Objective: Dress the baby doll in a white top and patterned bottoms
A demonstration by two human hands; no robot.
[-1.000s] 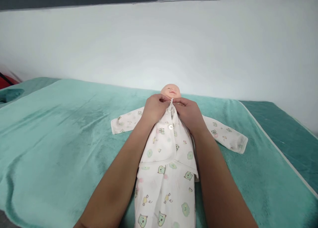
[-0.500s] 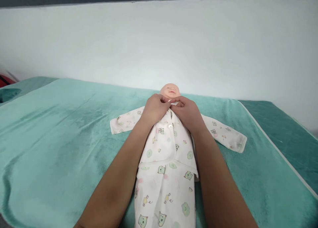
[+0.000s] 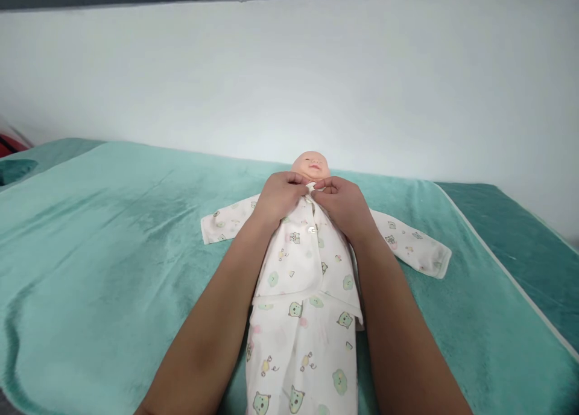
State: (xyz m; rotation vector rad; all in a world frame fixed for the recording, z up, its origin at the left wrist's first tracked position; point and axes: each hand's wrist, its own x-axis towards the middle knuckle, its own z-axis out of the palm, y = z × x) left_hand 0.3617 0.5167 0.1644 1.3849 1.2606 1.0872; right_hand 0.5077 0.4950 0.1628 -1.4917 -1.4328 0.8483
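A baby doll (image 3: pixel 311 161) lies on its back, dressed in a white baby shirt (image 3: pixel 296 264) with small animal prints and matching trousers (image 3: pixel 294 348). Both sleeves stretch out sideways. At the neck, my left hand (image 3: pixel 281 195) pinches one side of the shirt's front edge. My right hand (image 3: pixel 344 204) grips the opposite side there, thumb and forefinger close together. A bit of white collar shows between the fingertips, though they partly cover the fastening. Lower on the chest, a button (image 3: pixel 312 229) is visible.
A light green plush blanket (image 3: pixel 113 252) lies beneath the doll, over a darker green cover (image 3: pixel 511 234) at the right. Behind the doll's head rises a white wall (image 3: pixel 271 83). Something red (image 3: pixel 11 146) shows at the far left edge.
My fingertips have parted slightly at the collar, so more white cloth shows between them. The right hand has shifted a little to the right. The doll lies almost unmoved.
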